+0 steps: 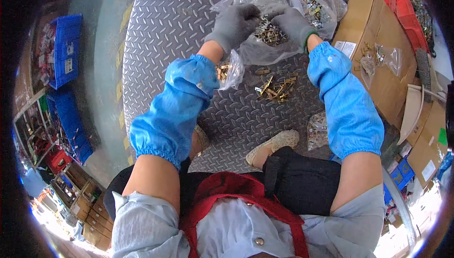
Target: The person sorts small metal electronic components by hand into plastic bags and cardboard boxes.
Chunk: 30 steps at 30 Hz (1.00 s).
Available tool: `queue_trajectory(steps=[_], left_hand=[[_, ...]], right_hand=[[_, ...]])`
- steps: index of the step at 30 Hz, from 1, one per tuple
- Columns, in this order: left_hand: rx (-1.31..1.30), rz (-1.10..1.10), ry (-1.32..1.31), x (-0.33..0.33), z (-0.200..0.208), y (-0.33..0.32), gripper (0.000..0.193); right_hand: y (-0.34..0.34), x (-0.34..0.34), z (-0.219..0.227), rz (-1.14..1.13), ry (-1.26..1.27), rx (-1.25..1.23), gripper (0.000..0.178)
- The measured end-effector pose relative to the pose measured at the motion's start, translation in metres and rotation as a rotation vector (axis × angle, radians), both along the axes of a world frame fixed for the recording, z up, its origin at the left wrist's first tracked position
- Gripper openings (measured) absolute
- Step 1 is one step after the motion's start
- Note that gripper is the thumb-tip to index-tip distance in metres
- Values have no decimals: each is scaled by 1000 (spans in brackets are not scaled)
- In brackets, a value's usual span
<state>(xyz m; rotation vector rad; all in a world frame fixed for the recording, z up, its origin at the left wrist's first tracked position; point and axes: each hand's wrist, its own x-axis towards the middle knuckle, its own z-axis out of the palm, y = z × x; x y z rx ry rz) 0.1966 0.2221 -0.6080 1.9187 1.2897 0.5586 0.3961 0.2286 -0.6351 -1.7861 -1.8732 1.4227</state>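
My left hand [234, 25], in a grey glove, is closed with its fingertips at the left side of an open clear plastic bag [267, 53]. What its fingers hold is hidden. My right hand [294, 24], also gloved, grips the bag's film from the right with bent fingers. Small metal parts [270, 34] fill the bag between both hands. Nearer to me, a loose pile of brass-coloured metal pieces [278, 89] lies on the patterned metal plate [161, 31]. Beside my left wrist, a small clear bag [231, 71] contains brass-coloured pieces.
More clear bags of metal parts [313, 8] lie at the far side. A cardboard box [369, 35] stands at the right, with small bagged parts on it. Another bag [318, 130] lies by my shoe [274, 145]. Blue bins [66, 50] are at far left.
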Motion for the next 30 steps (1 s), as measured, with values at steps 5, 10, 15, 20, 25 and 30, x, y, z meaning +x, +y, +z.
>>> queue_trajectory(steps=[5,10,15,20,25,30], left_hand=[[201,-66,133,-1,3,0,24],[-271,-74,-41,-17,15,18,21],[-591,-112,-226,-37,13,27,23],[-461,-143,-137,-45,11,29,32],[-336,-86,22,-59,-14,35,36],[-308,-109,14,-53,-16,35,43]], right_hand=[[5,9,-15,203,-345,175,27],[-1,-4,8,45,231,-108,28],[-15,-32,43,-10,480,-355,26],[-14,-36,54,124,321,-292,26],[-38,-66,58,440,273,-412,32],[-63,-99,43,451,0,-175,40]])
